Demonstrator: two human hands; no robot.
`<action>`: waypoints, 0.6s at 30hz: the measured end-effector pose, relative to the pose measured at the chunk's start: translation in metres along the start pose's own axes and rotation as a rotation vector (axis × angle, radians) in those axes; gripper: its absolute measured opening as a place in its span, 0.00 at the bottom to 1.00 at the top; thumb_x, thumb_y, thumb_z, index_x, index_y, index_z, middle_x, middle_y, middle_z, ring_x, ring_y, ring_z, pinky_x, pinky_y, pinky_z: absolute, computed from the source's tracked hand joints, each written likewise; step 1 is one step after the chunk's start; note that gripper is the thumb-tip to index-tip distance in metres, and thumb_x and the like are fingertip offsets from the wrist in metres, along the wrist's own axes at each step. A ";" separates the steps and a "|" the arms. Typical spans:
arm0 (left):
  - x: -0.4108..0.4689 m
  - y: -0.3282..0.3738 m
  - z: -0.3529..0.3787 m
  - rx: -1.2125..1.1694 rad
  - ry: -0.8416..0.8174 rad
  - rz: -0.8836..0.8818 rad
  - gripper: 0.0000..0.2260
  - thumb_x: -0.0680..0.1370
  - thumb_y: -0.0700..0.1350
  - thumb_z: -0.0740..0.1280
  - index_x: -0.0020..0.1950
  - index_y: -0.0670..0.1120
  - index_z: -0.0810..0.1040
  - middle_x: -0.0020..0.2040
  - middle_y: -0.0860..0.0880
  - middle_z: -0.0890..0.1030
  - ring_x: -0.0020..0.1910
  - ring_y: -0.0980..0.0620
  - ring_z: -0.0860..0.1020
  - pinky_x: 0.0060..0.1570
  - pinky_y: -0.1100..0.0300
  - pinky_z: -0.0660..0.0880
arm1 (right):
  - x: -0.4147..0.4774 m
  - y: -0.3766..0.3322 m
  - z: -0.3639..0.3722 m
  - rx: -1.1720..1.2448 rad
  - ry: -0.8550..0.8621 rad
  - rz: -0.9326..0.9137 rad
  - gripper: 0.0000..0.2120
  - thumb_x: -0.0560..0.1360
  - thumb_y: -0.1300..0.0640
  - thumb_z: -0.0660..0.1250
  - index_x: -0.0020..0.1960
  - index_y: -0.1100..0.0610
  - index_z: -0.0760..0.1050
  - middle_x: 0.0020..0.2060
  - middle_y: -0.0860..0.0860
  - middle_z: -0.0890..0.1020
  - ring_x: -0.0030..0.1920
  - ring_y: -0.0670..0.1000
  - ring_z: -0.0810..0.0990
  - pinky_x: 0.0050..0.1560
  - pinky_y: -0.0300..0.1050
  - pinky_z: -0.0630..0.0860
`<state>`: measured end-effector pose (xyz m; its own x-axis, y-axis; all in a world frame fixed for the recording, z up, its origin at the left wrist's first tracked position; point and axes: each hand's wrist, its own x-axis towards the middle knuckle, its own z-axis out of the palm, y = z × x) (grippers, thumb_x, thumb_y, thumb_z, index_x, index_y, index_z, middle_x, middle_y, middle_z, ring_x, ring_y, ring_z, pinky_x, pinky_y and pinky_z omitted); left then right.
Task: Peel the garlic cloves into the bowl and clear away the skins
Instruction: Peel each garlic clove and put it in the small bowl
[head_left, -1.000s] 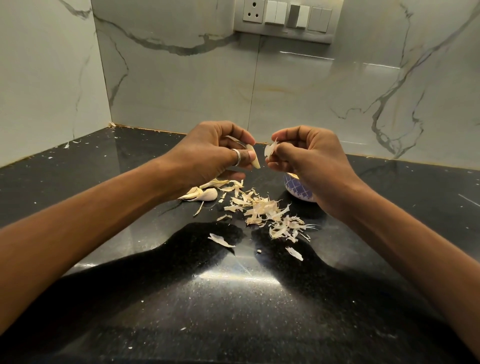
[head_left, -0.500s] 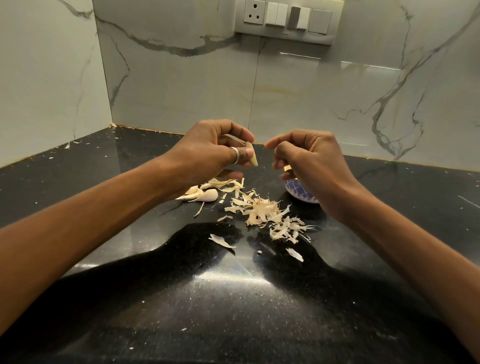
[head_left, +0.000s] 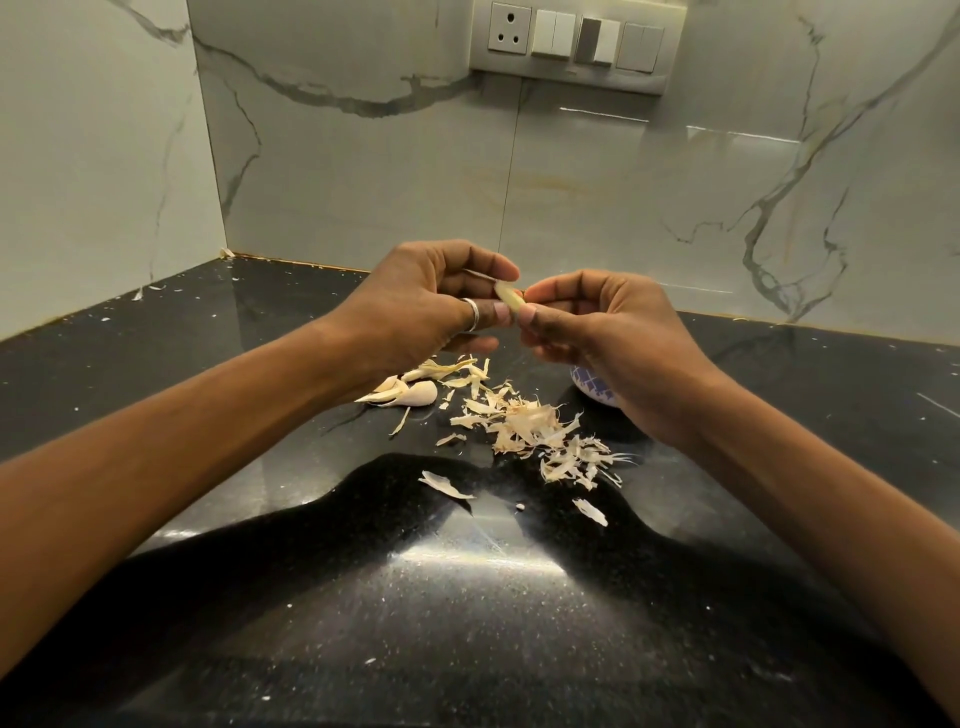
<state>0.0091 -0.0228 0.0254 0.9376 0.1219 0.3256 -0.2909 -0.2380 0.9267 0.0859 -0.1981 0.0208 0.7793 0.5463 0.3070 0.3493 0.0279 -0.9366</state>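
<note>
Peeling is the step in hand, as the head view shows it. Just above the middle of the frame the left hand (head_left: 421, 306), a ring (head_left: 471, 314) on one finger, pinches a pale garlic clove (head_left: 508, 299) between thumb and curled fingers. The right hand (head_left: 613, 332) meets it from the right, its thumb and forefinger closed on the clove's near end, the other fingers curled under. Whether any skin clings to this clove I cannot tell; it looks mostly bare.

Below the hands, at centre frame, loose skins (head_left: 530, 431) lie scattered on the black counter (head_left: 467, 597), with a few stray flakes lower down. Left of the pile, under the left wrist, a whole clove (head_left: 418, 395) waits with its skin on, another seemingly beside it. The patterned bowl (head_left: 592, 387) sits right of centre, mostly hidden behind the right hand, so its contents cannot be seen.

In my judgement the task is midway. The next move calls for picking off any last scrap, then carrying the clove a short way right and down to drop it in the bowl. The skins are light and will scatter easily when gathered.
</note>
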 end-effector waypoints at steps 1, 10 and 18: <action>0.000 0.000 0.001 -0.007 0.005 -0.002 0.15 0.76 0.32 0.70 0.61 0.42 0.78 0.51 0.46 0.86 0.50 0.51 0.85 0.43 0.59 0.83 | 0.000 0.000 0.000 -0.013 0.006 -0.009 0.10 0.75 0.65 0.73 0.56 0.65 0.80 0.45 0.59 0.86 0.42 0.50 0.84 0.41 0.38 0.81; 0.002 -0.002 -0.001 -0.032 0.081 0.030 0.10 0.75 0.33 0.71 0.55 0.42 0.80 0.50 0.42 0.85 0.49 0.49 0.86 0.41 0.63 0.82 | -0.002 -0.002 -0.002 -0.126 -0.009 -0.039 0.08 0.76 0.62 0.72 0.54 0.62 0.82 0.43 0.53 0.86 0.43 0.47 0.83 0.43 0.38 0.81; 0.003 -0.005 -0.004 0.000 0.078 0.056 0.06 0.76 0.36 0.71 0.52 0.41 0.82 0.50 0.41 0.85 0.49 0.47 0.85 0.46 0.58 0.84 | -0.002 -0.003 0.000 -0.079 0.001 -0.028 0.10 0.78 0.61 0.71 0.56 0.65 0.80 0.48 0.58 0.86 0.43 0.50 0.86 0.42 0.39 0.81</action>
<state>0.0127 -0.0171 0.0229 0.9023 0.1833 0.3903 -0.3421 -0.2464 0.9068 0.0834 -0.1990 0.0231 0.7690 0.5457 0.3331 0.4109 -0.0226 -0.9114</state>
